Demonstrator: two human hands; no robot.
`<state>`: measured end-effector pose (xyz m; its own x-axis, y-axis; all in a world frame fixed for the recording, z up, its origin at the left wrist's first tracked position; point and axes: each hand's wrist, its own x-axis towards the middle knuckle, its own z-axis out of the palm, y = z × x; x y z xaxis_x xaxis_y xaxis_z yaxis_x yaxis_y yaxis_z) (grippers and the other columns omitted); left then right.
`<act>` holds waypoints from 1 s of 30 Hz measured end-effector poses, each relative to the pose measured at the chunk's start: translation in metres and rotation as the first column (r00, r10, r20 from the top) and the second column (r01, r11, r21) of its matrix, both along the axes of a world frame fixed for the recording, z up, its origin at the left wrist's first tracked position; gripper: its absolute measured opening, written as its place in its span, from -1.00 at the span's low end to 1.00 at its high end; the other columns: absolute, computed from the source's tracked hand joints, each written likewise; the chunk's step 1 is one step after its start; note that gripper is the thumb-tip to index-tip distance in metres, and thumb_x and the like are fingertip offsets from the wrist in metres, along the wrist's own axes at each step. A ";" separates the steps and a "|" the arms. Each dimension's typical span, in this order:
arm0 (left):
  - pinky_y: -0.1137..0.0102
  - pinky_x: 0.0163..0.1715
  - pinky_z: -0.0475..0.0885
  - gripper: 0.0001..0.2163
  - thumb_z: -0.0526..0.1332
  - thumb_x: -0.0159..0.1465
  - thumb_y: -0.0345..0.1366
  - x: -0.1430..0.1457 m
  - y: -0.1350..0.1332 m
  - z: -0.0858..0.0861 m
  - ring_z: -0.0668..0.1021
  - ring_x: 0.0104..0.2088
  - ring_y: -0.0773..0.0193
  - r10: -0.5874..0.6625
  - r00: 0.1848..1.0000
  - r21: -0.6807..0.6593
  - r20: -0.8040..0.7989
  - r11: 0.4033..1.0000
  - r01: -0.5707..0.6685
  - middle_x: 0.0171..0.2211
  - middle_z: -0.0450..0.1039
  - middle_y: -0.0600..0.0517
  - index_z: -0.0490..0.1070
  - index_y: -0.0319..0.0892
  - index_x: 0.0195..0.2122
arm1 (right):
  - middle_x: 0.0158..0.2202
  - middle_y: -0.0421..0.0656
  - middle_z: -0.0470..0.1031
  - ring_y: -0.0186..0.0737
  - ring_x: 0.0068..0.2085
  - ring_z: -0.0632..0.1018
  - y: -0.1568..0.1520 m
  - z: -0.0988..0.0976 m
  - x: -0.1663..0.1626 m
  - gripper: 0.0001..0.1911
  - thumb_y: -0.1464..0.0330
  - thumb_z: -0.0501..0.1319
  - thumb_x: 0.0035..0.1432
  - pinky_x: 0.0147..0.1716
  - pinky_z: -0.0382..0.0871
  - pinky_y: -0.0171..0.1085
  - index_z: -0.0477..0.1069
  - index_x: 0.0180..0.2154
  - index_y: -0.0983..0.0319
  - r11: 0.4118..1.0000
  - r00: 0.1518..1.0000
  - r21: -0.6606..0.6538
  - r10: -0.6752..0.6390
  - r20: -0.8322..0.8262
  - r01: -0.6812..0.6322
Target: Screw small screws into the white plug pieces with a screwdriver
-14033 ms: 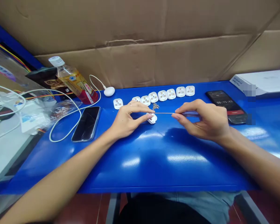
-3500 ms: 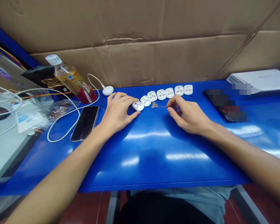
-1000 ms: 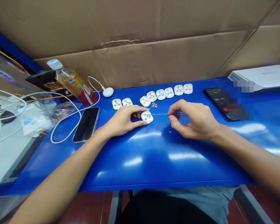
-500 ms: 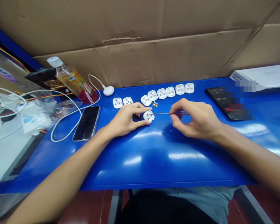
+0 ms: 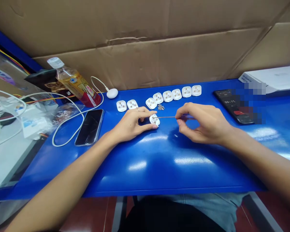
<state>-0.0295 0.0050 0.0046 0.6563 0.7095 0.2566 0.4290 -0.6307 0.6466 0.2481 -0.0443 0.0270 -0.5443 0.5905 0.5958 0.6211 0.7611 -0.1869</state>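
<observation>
Since a few seconds ago, one white plug piece (image 5: 154, 120) has come off the far row (image 5: 176, 94) to mid-tabletop (image 5: 159, 161), where the left hand (image 5: 131, 124) pinches it. The right hand (image 5: 203, 124) grips a thin screwdriver (image 5: 169, 117) with its tip on the piece.

White plug base (image 5: 155, 120) lying flat, brass contacts up; thin screwdriver (image 5: 168, 117) horizontal, tip on it.

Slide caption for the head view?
Left hand steadies a white plug piece on the blue table; right hand holds a thin screwdriver to it.
</observation>
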 end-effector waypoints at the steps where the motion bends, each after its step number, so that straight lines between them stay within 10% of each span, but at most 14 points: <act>1: 0.36 -0.25 0.41 -0.52 0.44 0.34 -0.10 0.000 0.000 0.000 0.51 -0.28 0.25 -0.002 1.000 0.003 0.002 1.000 0.002 -0.13 0.58 -0.07 0.58 -0.19 0.23 | -0.33 -0.23 0.64 -0.22 -0.36 0.67 0.000 0.000 0.000 -0.86 0.45 0.24 0.24 -0.35 0.49 -0.29 0.41 -0.16 0.14 1.000 1.000 -0.011 -0.011 -0.006 0.011; 30: 0.36 -0.28 0.35 -0.54 0.43 0.34 -0.07 0.001 0.001 -0.006 0.42 -0.34 0.29 0.003 1.000 0.000 0.004 1.000 -0.003 -0.24 0.55 -0.01 0.59 -0.18 0.19 | -0.35 -0.20 0.62 -0.17 -0.40 0.67 0.002 -0.004 -0.006 -0.91 0.30 0.28 0.34 -0.46 0.49 -0.27 0.38 -0.17 0.12 0.981 0.970 -0.102 -0.180 -0.161 0.165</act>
